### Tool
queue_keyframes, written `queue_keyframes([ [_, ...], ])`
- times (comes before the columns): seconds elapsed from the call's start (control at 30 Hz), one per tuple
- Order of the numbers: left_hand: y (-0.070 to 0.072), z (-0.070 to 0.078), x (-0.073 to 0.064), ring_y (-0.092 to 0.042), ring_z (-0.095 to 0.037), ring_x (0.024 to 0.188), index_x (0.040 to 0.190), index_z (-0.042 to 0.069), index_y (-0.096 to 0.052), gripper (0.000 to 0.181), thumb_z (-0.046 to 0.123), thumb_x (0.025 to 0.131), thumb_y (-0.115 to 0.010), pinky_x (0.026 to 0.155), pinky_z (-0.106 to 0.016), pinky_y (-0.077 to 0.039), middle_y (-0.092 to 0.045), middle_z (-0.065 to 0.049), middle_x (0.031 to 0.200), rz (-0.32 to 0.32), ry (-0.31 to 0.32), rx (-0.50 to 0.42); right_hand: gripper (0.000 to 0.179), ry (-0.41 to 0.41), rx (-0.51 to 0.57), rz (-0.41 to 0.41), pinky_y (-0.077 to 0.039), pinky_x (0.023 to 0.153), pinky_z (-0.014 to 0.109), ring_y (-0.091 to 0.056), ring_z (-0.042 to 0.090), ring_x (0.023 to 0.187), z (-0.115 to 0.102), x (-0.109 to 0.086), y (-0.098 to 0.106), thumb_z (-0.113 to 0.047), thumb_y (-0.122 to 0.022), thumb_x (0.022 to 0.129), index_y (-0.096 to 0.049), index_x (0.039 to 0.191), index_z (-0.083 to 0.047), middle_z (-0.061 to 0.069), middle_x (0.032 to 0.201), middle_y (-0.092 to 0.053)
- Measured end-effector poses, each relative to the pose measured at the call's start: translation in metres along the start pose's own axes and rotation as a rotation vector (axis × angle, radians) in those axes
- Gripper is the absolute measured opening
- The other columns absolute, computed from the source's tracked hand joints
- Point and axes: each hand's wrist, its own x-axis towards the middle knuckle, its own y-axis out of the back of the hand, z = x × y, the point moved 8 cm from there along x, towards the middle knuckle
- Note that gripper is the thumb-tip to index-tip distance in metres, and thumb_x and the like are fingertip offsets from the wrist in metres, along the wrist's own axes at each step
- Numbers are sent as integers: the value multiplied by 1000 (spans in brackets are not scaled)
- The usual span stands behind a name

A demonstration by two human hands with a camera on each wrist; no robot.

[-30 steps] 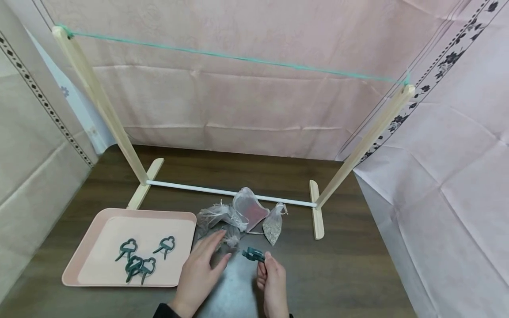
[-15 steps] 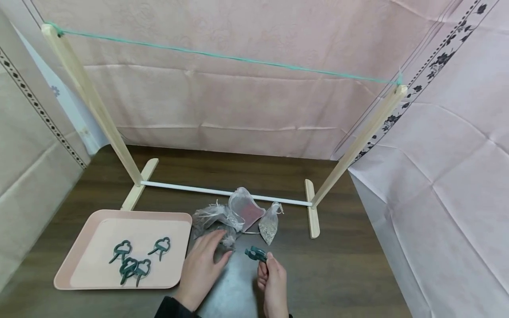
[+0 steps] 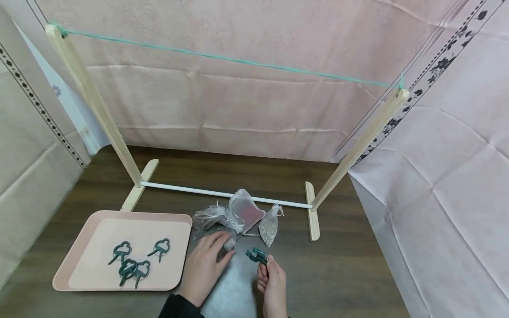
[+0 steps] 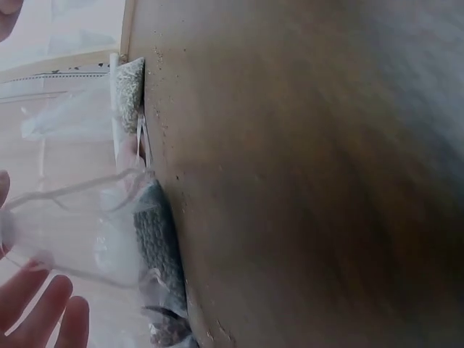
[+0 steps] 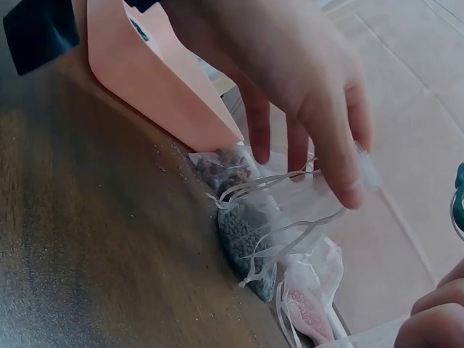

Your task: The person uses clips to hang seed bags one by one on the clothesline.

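My left hand [image 3: 200, 271] pinches the gathered sheer top of a drawstring bag [image 5: 235, 235] filled with small dark beads. The bag's filled bottom sits at the table, its top drawn upward, cords hanging loose. My right hand [image 3: 273, 282] grips a dark green clip [image 3: 257, 255], held up beside the left hand. Behind lie a sheer bag with pink contents [image 3: 252, 214] and one with pale grains [image 3: 269, 229]. Another bag with brownish-red pieces [image 5: 221, 168] lies against the dark one. In the head view the left hand partly hides the dark bag.
A pink tray [image 3: 99, 221] at the left holds several green clips [image 3: 137, 270]. Behind the bags stands a wooden frame with two posts [image 3: 95, 104], a white bottom rod [image 3: 191, 189] and a green string [image 3: 222, 56] stretched between the post tops.
My left hand's fingers have drawn slightly closer together at the bag's top. The clip in my right hand has turned a little. The head view has shifted slightly.
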Motion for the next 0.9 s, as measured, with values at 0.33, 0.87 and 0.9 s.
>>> queue_keyframes([
  [0.33,-1,-1,8,-50,-9,89,105,24,-67,29,27,76,-70,67,-29,-44,-54,7,100,43,13,-81,41,36,24,16,-18,37,18,-21,6,40,-2,-1,6,-28,-30,98,-33,63,-7,-3,53,-25],
  [0.87,9,-15,16,-54,-1,71,100,23,-64,24,23,77,-70,58,-22,-44,-59,12,84,36,144,-123,40,282,20,69,-19,39,20,-24,6,42,-24,7,19,-32,-36,97,-39,73,0,-2,55,-28],
  [0.9,11,-15,17,-54,-1,71,100,23,-64,23,24,78,-70,58,-22,-43,-59,12,83,45,142,-124,41,291,19,70,-19,39,20,-24,6,42,-27,7,18,-32,-37,97,-39,73,1,-1,55,-28],
])
